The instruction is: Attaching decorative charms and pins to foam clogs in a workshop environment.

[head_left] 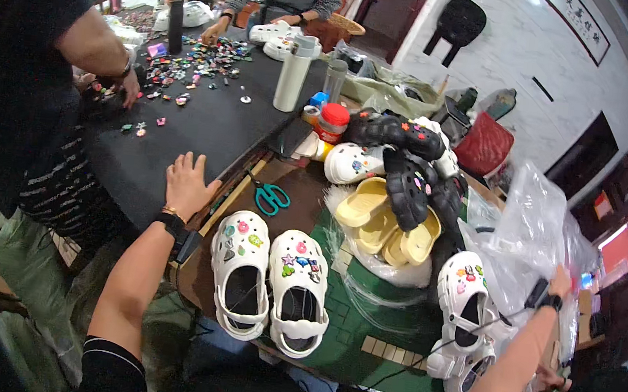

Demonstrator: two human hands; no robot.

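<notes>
My left hand lies on the black table top near its edge, fingers spread, holding nothing. Reaching far right, my right hand has its fingers curled at the edge of a clear plastic bag. A dark object sits beside that wrist; its kind is unclear. Between my arms stands a pair of white clogs with colourful charms, the left clog and the right clog side by side, toes away from me. More white clogs are stacked near my right forearm.
Teal-handled scissors lie near the table joint. Behind the green mat are yellow clogs, black clogs, a red-lidded jar and a white bottle. Co-workers handle scattered charms; another person's hands show lower right.
</notes>
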